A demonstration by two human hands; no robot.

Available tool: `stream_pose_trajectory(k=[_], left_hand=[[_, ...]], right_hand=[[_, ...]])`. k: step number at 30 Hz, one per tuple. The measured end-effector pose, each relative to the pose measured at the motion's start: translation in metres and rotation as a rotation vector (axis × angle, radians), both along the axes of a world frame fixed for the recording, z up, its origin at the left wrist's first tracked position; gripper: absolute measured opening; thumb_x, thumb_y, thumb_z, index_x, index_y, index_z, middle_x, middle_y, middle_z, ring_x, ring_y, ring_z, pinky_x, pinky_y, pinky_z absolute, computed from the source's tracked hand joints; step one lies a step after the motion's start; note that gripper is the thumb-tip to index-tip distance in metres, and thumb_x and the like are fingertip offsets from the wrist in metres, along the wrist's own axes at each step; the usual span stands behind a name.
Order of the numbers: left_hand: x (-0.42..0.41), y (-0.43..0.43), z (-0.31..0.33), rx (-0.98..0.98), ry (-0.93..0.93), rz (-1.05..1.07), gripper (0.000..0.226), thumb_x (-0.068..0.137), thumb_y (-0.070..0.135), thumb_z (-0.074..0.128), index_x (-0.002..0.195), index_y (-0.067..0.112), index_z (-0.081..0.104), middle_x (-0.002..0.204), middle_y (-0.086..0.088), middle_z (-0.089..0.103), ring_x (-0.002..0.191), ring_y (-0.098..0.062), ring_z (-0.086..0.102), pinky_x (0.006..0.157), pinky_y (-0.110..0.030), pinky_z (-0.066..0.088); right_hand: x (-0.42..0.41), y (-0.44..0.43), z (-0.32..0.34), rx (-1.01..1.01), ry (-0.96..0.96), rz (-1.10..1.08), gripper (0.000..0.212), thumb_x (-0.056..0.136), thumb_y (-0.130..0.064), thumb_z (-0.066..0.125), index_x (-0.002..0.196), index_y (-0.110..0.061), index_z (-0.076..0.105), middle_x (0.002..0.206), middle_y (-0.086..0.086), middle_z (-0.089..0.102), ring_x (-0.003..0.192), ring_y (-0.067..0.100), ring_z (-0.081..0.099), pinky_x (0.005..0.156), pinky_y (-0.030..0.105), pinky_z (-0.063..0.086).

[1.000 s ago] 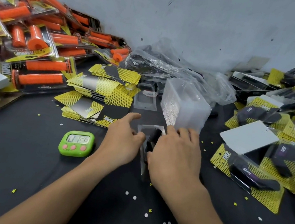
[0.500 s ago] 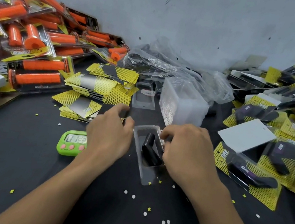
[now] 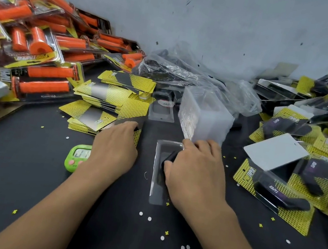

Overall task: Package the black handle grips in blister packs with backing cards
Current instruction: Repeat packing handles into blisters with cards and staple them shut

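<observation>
Right hand (image 3: 196, 173) grips black rubber handle grip (image 3: 169, 158) in clear plastic blister tray (image 3: 155, 190); left hand (image 3: 113, 148) touches yellow-black backing card (image 3: 136, 139), grasp unclear.

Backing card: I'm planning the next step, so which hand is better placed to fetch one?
Left. The left hand touches a backing card by the stack, while the right hand holds the black grip in the blister.
</observation>
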State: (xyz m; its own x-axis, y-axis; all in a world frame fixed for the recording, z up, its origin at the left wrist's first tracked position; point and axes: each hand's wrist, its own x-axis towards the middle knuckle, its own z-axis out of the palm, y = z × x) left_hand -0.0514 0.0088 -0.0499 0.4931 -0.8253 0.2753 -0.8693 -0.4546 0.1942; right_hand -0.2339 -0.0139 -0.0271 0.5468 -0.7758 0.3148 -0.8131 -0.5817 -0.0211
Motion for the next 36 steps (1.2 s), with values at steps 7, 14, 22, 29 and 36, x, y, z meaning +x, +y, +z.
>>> stream_pose_trajectory(k=[7, 14, 22, 29, 36], left_hand=[[0.003, 0.002, 0.000, 0.175, 0.040, -0.169, 0.082, 0.085, 0.014, 0.059, 0.159, 0.023, 0.025, 0.168, -0.004, 0.018, 0.155, -0.025, 0.016, 0.123, -0.046, 0.023], [-0.003, 0.005, -0.001, 0.084, 0.102, -0.140, 0.068, 0.087, 0.006, 0.054, 0.151, 0.017, 0.036, 0.154, -0.003, 0.038, 0.139, -0.026, 0.039, 0.110, -0.037, 0.033], [-0.001, 0.008, 0.002, 0.043, -0.032, -0.109, 0.055, 0.092, 0.009, 0.051, 0.144, 0.025, 0.049, 0.138, -0.003, 0.062, 0.117, -0.030, 0.059, 0.081, -0.036, 0.040], [-0.014, 0.017, 0.033, -0.574, -0.295, -0.006, 0.032, 0.089, -0.002, 0.064, 0.107, 0.020, 0.079, 0.068, -0.003, 0.072, 0.056, -0.029, 0.064, 0.050, -0.023, 0.009], [-0.047, 0.031, 0.033, -1.026, -0.194, -0.625, 0.011, 0.094, 0.002, 0.071, 0.097, 0.008, 0.080, 0.108, 0.012, 0.071, 0.104, 0.000, 0.067, 0.092, -0.005, 0.045]], right_hand=[[-0.007, -0.001, 0.006, 0.099, 0.061, 0.100, 0.030, 0.088, -0.028, 0.048, 0.097, -0.022, 0.076, 0.134, 0.000, 0.059, 0.118, 0.026, 0.049, 0.116, 0.044, 0.024], [-0.008, -0.002, 0.009, 0.120, 0.115, 0.112, 0.020, 0.079, -0.025, 0.064, 0.095, -0.030, 0.074, 0.124, -0.008, 0.058, 0.119, 0.023, 0.048, 0.114, 0.040, 0.023], [-0.007, -0.003, 0.003, 0.074, 0.099, 0.123, 0.018, 0.084, -0.036, 0.066, 0.097, -0.030, 0.077, 0.126, -0.005, 0.062, 0.120, 0.023, 0.049, 0.115, 0.043, 0.020], [-0.004, -0.001, 0.012, -0.058, -0.381, 0.042, 0.016, 0.091, -0.021, 0.064, 0.081, -0.024, 0.076, 0.081, -0.007, 0.071, 0.087, 0.018, 0.061, 0.098, 0.027, 0.028], [-0.014, -0.003, 0.019, 0.387, -0.935, 0.192, 0.068, 0.097, -0.075, 0.033, 0.071, -0.024, 0.070, 0.061, -0.008, 0.066, 0.058, 0.007, 0.060, 0.054, 0.024, 0.043]])
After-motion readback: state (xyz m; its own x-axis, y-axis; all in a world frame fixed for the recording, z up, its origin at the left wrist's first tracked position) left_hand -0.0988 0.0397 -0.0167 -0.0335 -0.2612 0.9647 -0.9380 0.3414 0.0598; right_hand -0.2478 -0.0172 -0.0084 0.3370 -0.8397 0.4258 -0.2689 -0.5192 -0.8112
